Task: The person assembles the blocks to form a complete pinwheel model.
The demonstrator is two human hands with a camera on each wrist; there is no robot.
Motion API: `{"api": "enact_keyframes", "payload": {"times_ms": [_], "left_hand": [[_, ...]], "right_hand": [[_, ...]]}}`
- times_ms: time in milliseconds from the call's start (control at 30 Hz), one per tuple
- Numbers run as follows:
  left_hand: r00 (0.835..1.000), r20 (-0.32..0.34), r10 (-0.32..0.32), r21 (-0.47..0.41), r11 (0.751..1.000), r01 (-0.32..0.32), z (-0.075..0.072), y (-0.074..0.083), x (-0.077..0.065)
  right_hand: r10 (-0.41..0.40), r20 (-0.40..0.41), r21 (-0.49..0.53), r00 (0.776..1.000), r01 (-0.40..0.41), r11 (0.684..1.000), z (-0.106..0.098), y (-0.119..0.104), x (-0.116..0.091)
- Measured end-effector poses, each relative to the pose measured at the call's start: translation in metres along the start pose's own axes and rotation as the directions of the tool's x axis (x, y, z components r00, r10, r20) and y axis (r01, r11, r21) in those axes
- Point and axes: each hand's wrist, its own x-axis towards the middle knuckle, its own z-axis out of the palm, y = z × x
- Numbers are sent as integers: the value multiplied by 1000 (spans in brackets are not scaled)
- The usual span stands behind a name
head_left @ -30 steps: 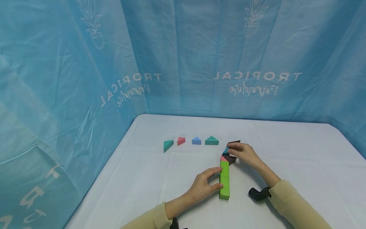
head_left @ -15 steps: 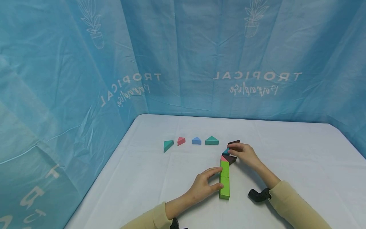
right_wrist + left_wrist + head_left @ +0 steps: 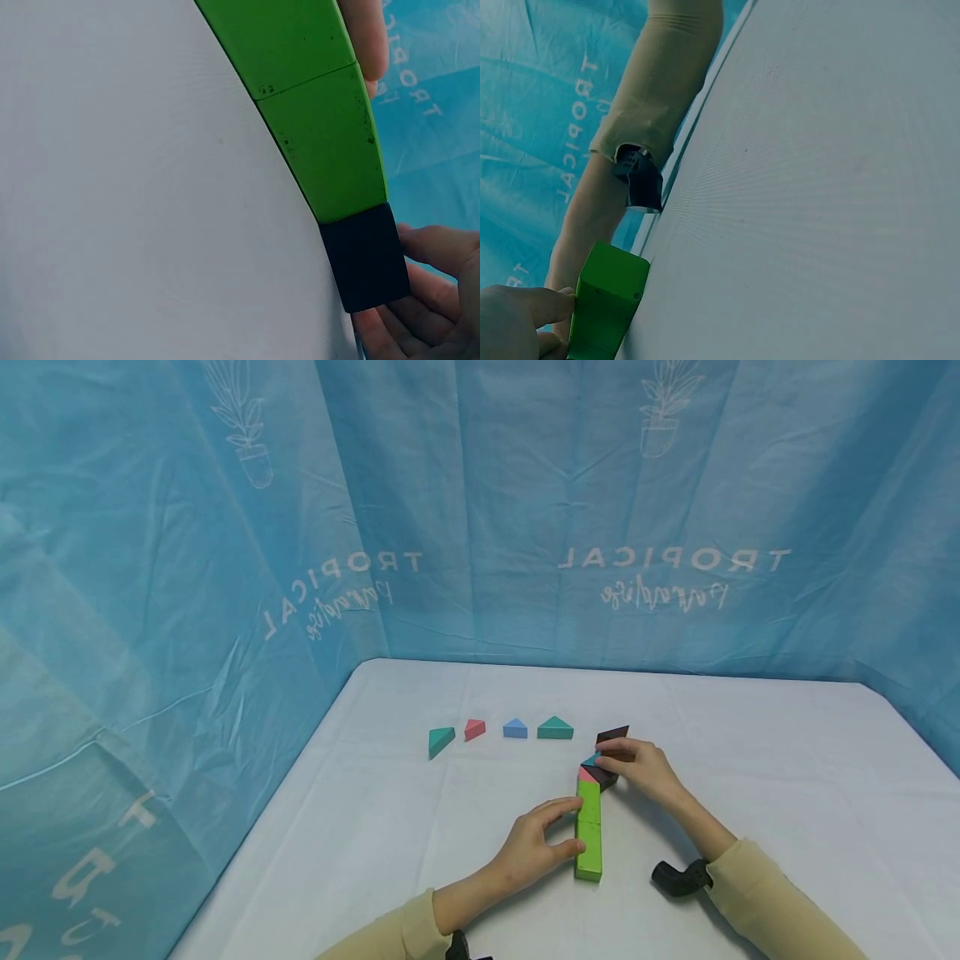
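Two green blocks (image 3: 588, 853) lie end to end in a column on the table. At their far end sit a pink triangular block (image 3: 587, 775) and a dark brown triangular block (image 3: 606, 778). My left hand (image 3: 528, 850) rests thumb and fingertips along the green blocks' left side, fingers fairly straight. Just beyond the pink piece, my right hand (image 3: 643, 770) pinches a blue triangular block (image 3: 590, 761), partly covered by the fingers. Another dark brown block (image 3: 612, 734) stands behind these fingertips. In the right wrist view, the thumb is right at a dark block's side (image 3: 366, 259).
To the left of the column, a row of triangular blocks spans the table's far part: a green one (image 3: 441, 741), a red one (image 3: 475, 729), a blue one (image 3: 515, 728) and a larger green one (image 3: 556, 727). A blue curtain (image 3: 480, 527) hangs behind the white table (image 3: 787, 793).
My right hand has shifted slightly toward me with the blue triangular block, bringing it closer to the pink and brown pieces. More of the far brown block shows. My left hand has stayed put.
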Motion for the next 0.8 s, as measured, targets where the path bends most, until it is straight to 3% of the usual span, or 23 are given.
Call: {"api": "enact_keyframes", "payload": {"times_ms": [233,500,667,800], "left_hand": [[1000,-1,-7,-9,1000,7,0,1,0],[999,2,-35,-23,999,35,0,1,-1],[999,0,-42,-31,999,42,0,1,-1],[999,-1,-43,-29,999,43,0,1,-1]], "right_hand": [[28,-95,57,995,-23,998,-7,-3,3],[35,-252,98,967,-11,995,-26,2,6],[4,-269,125,963,30,992,-32,11,9],[11,-229,130,973,19,991,-35,19,12]]}}
